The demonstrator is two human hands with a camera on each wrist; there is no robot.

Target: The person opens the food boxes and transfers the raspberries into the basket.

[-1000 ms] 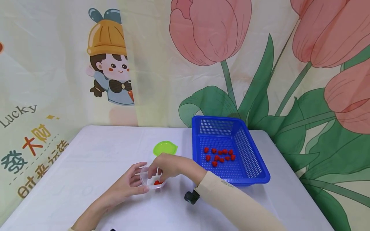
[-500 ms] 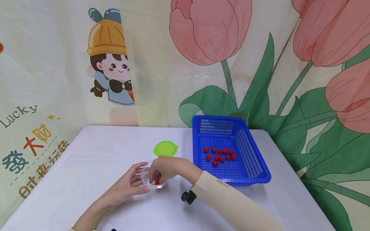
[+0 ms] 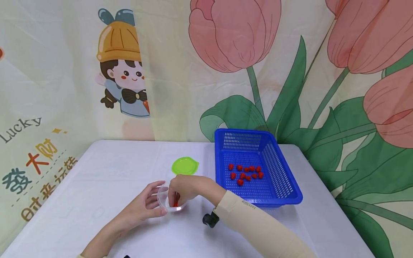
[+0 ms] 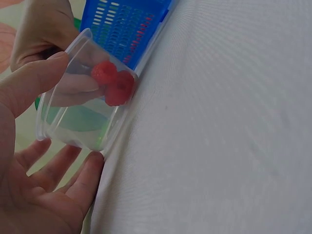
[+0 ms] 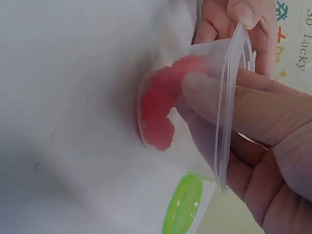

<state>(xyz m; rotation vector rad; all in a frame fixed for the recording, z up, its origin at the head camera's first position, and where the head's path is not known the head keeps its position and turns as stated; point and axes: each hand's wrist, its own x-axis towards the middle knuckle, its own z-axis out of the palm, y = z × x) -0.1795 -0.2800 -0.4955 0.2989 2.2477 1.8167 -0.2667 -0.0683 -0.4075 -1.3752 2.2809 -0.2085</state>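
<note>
A clear plastic cup [image 3: 162, 196] stands on the white table, with several raspberries [image 5: 157, 107] at its bottom. My left hand [image 3: 142, 205] holds the cup from the left, its thumb on the rim and its fingers along the other side. Down inside the cup reaches my right hand [image 3: 185, 189]; thumb and fingers pinch a raspberry [image 5: 189, 66] in the right wrist view. From the head, that hand covers most of the cup's contents. Through the cup wall, the left wrist view shows red raspberries [image 4: 119, 91] near the right fingertips.
A bright green lid [image 3: 185, 166] lies behind the cup. To the right is a blue perforated basket [image 3: 274, 165] with several raspberries [image 3: 240, 182] scattered on its floor. A printed curtain [image 3: 174, 71] hangs behind the table.
My right hand has gone lower into the cup and its fingers have drawn together on a raspberry. The left hand and the cup have stayed about where they were.
</note>
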